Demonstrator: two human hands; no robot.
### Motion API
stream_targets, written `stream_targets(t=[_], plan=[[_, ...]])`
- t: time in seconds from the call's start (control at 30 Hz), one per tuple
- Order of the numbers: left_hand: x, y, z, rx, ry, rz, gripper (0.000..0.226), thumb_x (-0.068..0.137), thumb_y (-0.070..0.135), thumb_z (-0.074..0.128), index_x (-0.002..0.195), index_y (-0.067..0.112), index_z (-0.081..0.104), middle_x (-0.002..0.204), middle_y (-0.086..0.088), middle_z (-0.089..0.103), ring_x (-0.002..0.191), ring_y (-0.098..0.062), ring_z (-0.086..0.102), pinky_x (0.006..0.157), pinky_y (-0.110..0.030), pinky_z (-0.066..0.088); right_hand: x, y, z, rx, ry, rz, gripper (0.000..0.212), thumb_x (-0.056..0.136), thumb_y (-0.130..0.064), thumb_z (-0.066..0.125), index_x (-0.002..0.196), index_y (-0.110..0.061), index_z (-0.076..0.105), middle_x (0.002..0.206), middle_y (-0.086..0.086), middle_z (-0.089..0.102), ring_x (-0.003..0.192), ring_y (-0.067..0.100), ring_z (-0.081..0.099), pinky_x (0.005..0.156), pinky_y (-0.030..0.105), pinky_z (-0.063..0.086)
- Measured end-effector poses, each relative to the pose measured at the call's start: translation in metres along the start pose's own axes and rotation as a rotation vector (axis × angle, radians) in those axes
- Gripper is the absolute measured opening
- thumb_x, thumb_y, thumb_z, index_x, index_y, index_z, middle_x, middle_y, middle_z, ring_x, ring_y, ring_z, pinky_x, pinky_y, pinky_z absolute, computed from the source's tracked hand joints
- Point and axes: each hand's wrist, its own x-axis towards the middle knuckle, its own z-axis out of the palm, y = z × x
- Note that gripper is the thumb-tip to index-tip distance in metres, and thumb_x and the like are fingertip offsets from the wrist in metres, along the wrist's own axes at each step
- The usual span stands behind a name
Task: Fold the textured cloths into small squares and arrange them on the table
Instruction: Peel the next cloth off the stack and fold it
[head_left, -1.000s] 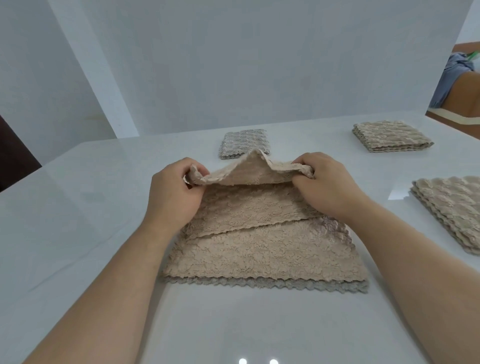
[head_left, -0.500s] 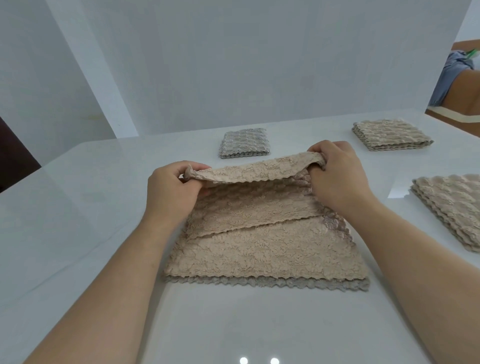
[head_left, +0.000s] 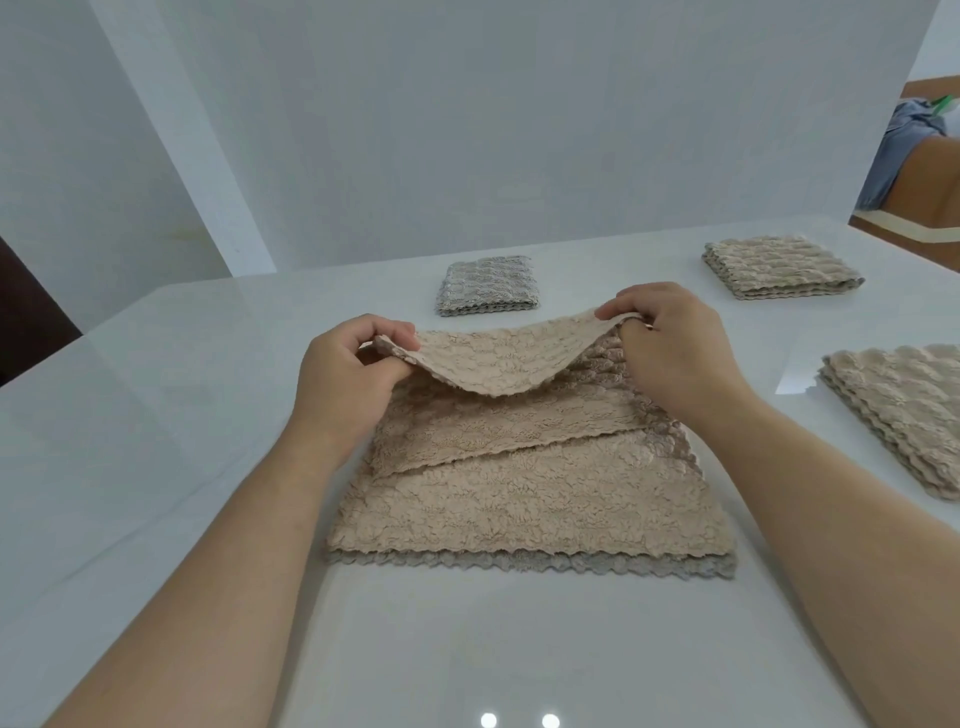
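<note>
Since half a second ago the lifted far edge has slackened and now sags in its middle, toward the person.

Head view: the left hand (head_left: 353, 374) pinches the top cloth (head_left: 493, 358) at its left corner, and the right hand (head_left: 670, 343) pinches its right corner. That cloth tops a flat stack (head_left: 530, 499) at mid-bench (head_left: 156, 467). A grey folded square (head_left: 488, 286) lies at 12 o'clock and a beige folded square (head_left: 779, 267) at 1 o'clock.

This looks like the first half-fold. The next move calls for carrying both corners to 6 o'clock and matching the edges.

Light: bright, soft light is falling evenly.
Glare: two round spots are gleaming on the glossy white table (head_left: 156, 415), near side.
Shadows: showing faint, soft-edged.
</note>
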Motion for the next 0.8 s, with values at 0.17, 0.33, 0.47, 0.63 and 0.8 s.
stream_targets(t=[0.17, 0.33, 0.47, 0.63, 0.8], plan=[[0.005, -0.009, -0.001, 0.182, -0.038, -0.105, 0.029, 0.072, -0.002, 0.072, 0.070, 0.026, 0.078, 0.084, 0.008, 0.078, 0.089, -0.016, 0.073, 0.086, -0.039, 0.060, 0.001, 0.002, -0.005, -0.069, -0.035, 0.092, 0.039, 0.083, -0.006, 0.045, 0.084, -0.026, 0.079, 0.088, -0.002, 0.076, 0.054, 0.017, 0.057, 0.053, 0.026, 0.045], [0.002, -0.001, -0.001, 0.181, -0.073, -0.164, 0.020, 0.071, 0.012, 0.057, 0.070, 0.014, 0.076, 0.085, -0.012, 0.077, 0.052, -0.018, 0.058, 0.052, -0.028, 0.048, 0.000, 0.001, -0.004, -0.031, -0.068, 0.170, 0.035, 0.081, -0.018, 0.045, 0.080, -0.004, 0.076, 0.070, 0.007, 0.074, 0.049, 0.021, 0.045, 0.048, 0.027, 0.038], [0.003, 0.006, -0.002, 0.027, -0.122, -0.266, 0.030, 0.090, 0.017, 0.053, 0.077, -0.001, 0.073, 0.088, -0.025, 0.073, 0.053, -0.031, 0.064, 0.050, -0.031, 0.048, 0.000, 0.000, -0.002, -0.020, -0.041, 0.214, 0.048, 0.081, -0.033, 0.044, 0.088, 0.007, 0.068, 0.062, 0.010, 0.059, 0.055, 0.020, 0.042, 0.054, 0.032, 0.038], [-0.001, 0.002, 0.000, 0.113, -0.122, -0.270, 0.009, 0.091, 0.015, 0.073, 0.087, 0.007, 0.073, 0.084, -0.016, 0.075, 0.054, -0.027, 0.069, 0.052, -0.033, 0.054, -0.003, -0.005, -0.007, -0.123, -0.095, 0.176, 0.026, 0.085, -0.009, 0.049, 0.083, -0.019, 0.073, 0.076, 0.001, 0.070, 0.065, 0.021, 0.064, 0.057, 0.026, 0.050], [-0.003, 0.009, -0.004, 0.159, -0.133, -0.237, 0.025, 0.082, -0.014, 0.062, 0.089, 0.006, 0.073, 0.091, -0.009, 0.075, 0.049, -0.012, 0.060, 0.039, -0.017, 0.042, -0.003, -0.008, -0.010, -0.260, -0.104, 0.153, 0.030, 0.080, -0.007, 0.045, 0.084, -0.026, 0.068, 0.084, -0.002, 0.067, 0.075, 0.026, 0.065, 0.068, 0.038, 0.058]])
